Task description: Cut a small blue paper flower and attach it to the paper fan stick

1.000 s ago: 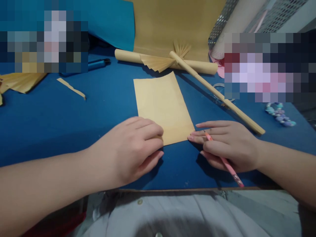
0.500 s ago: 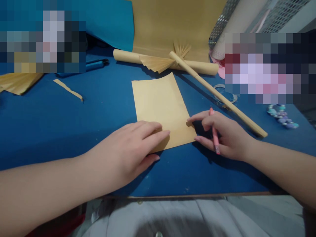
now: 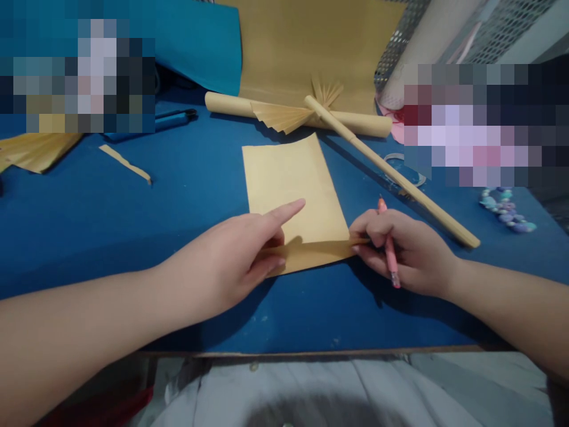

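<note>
A sheet of yellow-tan paper (image 3: 288,178) lies before me, its near strip bent up along a crease. My left hand (image 3: 240,255) pinches the left end of that strip between thumb and curled fingers, with the index finger stretched out over the sheet. At the right end, my right hand (image 3: 395,249) grips the paper's corner between thumb and fingertips. A pink pen (image 3: 391,258) is tucked through the same hand, its tip pointing away from me.
Beyond the sheet lie a paper roll (image 3: 231,104), a folded paper fan (image 3: 284,117) and a long tan stick (image 3: 377,157). A paper strip (image 3: 127,163) is at left, a beaded bracelet (image 3: 507,210) at right. The blue table's front edge (image 3: 311,354) is close to me.
The near strip of the paper has lifted and bent at a crease. Both hands have closed on its ends; my left index finger now points outward. The sheet shifted slightly right.
</note>
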Demonstrator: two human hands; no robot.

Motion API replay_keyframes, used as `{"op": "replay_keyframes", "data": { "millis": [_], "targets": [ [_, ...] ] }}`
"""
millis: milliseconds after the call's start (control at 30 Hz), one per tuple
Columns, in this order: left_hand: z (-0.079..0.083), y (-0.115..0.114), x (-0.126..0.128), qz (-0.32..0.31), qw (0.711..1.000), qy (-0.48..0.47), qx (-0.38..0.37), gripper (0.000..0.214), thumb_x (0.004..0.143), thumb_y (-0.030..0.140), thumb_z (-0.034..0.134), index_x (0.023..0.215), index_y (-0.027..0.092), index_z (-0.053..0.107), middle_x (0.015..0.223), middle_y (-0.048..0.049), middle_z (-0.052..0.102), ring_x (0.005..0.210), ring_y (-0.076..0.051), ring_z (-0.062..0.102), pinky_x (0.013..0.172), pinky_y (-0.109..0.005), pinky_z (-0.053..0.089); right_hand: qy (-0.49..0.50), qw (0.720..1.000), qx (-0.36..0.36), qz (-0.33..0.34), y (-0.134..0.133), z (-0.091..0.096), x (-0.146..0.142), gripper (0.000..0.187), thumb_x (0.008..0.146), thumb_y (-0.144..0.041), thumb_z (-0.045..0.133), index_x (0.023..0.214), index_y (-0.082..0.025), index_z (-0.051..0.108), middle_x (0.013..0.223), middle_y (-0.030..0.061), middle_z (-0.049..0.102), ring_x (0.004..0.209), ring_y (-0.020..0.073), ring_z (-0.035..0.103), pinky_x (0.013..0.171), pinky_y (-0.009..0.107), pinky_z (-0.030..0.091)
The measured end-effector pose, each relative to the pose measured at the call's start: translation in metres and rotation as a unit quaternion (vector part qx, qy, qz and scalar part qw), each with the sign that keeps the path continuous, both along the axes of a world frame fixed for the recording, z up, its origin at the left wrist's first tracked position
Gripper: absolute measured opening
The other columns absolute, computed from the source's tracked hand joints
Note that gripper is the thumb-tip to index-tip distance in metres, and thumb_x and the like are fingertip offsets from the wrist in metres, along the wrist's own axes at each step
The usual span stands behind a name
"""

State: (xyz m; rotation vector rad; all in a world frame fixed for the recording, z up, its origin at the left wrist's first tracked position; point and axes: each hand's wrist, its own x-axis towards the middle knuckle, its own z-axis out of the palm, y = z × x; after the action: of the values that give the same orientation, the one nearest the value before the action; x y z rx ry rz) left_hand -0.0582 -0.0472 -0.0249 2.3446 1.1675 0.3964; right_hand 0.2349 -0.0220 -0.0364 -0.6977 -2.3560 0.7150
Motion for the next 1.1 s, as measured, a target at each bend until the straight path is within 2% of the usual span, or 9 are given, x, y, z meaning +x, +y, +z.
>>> {"op": "replay_keyframes", "data": {
  "millis": [167, 333, 533, 600, 667, 733, 833, 967, 1100],
  "targets": [
    [0.002, 0.014, 0.000, 0.023, 0.999, -0.031, 0.030, 0.059, 0.093, 0.016, 0.051, 0.150, 0.025, 0.044, 0.093, 0.0006, 0.070, 0.080, -0.013, 0.065, 0.070, -0.023, 0.049, -0.030, 0.997, -0.003, -0.074, -0.004, 0.002, -0.001, 0.026, 0.086, -0.013, 0.062, 0.083, -0.023, 0.039, 0.076, -0.0039, 0.055, 0.064, 0.0109, 0.055, 0.081, 0.033, 0.050],
    [-0.006, 0.023, -0.003, 0.047, 0.998, -0.038, 0.034, 0.057, 0.094, 0.017, 0.049, 0.151, 0.023, 0.044, 0.101, -0.0021, 0.071, 0.087, -0.013, 0.066, 0.079, -0.024, 0.052, -0.080, 0.996, 0.020, -0.044, -0.008, 0.003, 0.001, 0.020, 0.084, -0.010, 0.061, 0.085, -0.024, 0.046, 0.074, -0.0025, 0.060, 0.061, 0.0125, 0.055, 0.061, 0.027, 0.047],
    [-0.001, 0.019, -0.007, -0.005, 0.998, -0.062, -0.011, 0.053, 0.096, 0.012, 0.044, 0.147, 0.025, 0.050, 0.103, -0.0002, 0.070, 0.091, -0.010, 0.066, 0.083, -0.020, 0.051, -0.029, 0.984, 0.089, -0.151, 0.005, 0.001, 0.015, 0.013, 0.091, -0.021, 0.063, 0.100, -0.026, 0.054, 0.107, 0.0066, 0.070, 0.097, 0.0252, 0.068, 0.088, 0.043, 0.053],
    [0.001, 0.015, -0.007, -0.024, 0.997, -0.067, -0.023, 0.053, 0.096, 0.010, 0.043, 0.146, 0.026, 0.051, 0.102, -0.0001, 0.070, 0.090, -0.010, 0.066, 0.082, -0.019, 0.051, -0.005, 0.979, 0.051, -0.199, 0.013, -0.001, 0.019, 0.010, 0.094, -0.027, 0.062, 0.102, -0.026, 0.056, 0.109, 0.0058, 0.070, 0.084, 0.0219, 0.069, 0.075, 0.039, 0.055],
    [0.003, 0.011, -0.006, -0.026, 0.997, -0.073, -0.022, 0.051, 0.097, 0.011, 0.043, 0.144, 0.026, 0.053, 0.104, -0.0007, 0.071, 0.091, -0.010, 0.066, 0.083, -0.019, 0.052, 0.051, 0.973, -0.045, -0.219, 0.020, -0.003, 0.021, 0.010, 0.097, -0.032, 0.060, 0.102, -0.026, 0.054, 0.113, 0.0058, 0.070, 0.066, 0.0160, 0.068, 0.056, 0.032, 0.054],
    [0.003, 0.008, -0.005, -0.020, 0.997, -0.077, -0.017, 0.048, 0.098, 0.012, 0.043, 0.143, 0.025, 0.055, 0.108, -0.0019, 0.072, 0.093, -0.011, 0.067, 0.086, -0.020, 0.052, 0.115, 0.960, -0.150, -0.207, 0.025, -0.006, 0.020, 0.011, 0.099, -0.034, 0.057, 0.102, -0.025, 0.051, 0.117, 0.0062, 0.071, 0.059, 0.0134, 0.068, 0.048, 0.028, 0.054],
    [0.003, 0.008, -0.003, -0.019, 0.997, -0.077, -0.017, 0.047, 0.098, 0.013, 0.043, 0.142, 0.025, 0.057, 0.112, -0.0030, 0.073, 0.096, -0.012, 0.068, 0.088, -0.021, 0.052, 0.156, 0.951, -0.204, -0.172, 0.026, -0.007, 0.017, 0.009, 0.101, -0.033, 0.053, 0.101, -0.025, 0.049, 0.112, 0.0061, 0.074, 0.073, 0.0170, 0.074, 0.061, 0.032, 0.061],
    [0.003, 0.009, -0.002, -0.018, 0.996, -0.086, -0.029, 0.048, 0.093, 0.010, 0.047, 0.137, 0.026, 0.060, 0.097, 0.0004, 0.072, 0.081, -0.009, 0.065, 0.075, -0.018, 0.051, 0.120, 0.973, -0.141, -0.139, 0.020, -0.005, 0.015, 0.006, 0.100, -0.029, 0.055, 0.102, -0.024, 0.053, 0.104, 0.0068, 0.076, 0.099, 0.0207, 0.073, 0.082, 0.037, 0.061],
    [0.004, 0.006, -0.002, -0.045, 0.994, -0.094, -0.043, 0.042, 0.093, 0.014, 0.051, 0.131, 0.025, 0.064, 0.086, 0.0026, 0.071, 0.072, -0.008, 0.063, 0.065, -0.017, 0.048, 0.096, 0.990, -0.084, -0.064, 0.014, -0.001, 0.013, 0.009, 0.098, -0.023, 0.057, 0.107, -0.024, 0.055, 0.116, 0.0091, 0.073, 0.111, 0.0223, 0.071, 0.093, 0.041, 0.058]
  ]
}}
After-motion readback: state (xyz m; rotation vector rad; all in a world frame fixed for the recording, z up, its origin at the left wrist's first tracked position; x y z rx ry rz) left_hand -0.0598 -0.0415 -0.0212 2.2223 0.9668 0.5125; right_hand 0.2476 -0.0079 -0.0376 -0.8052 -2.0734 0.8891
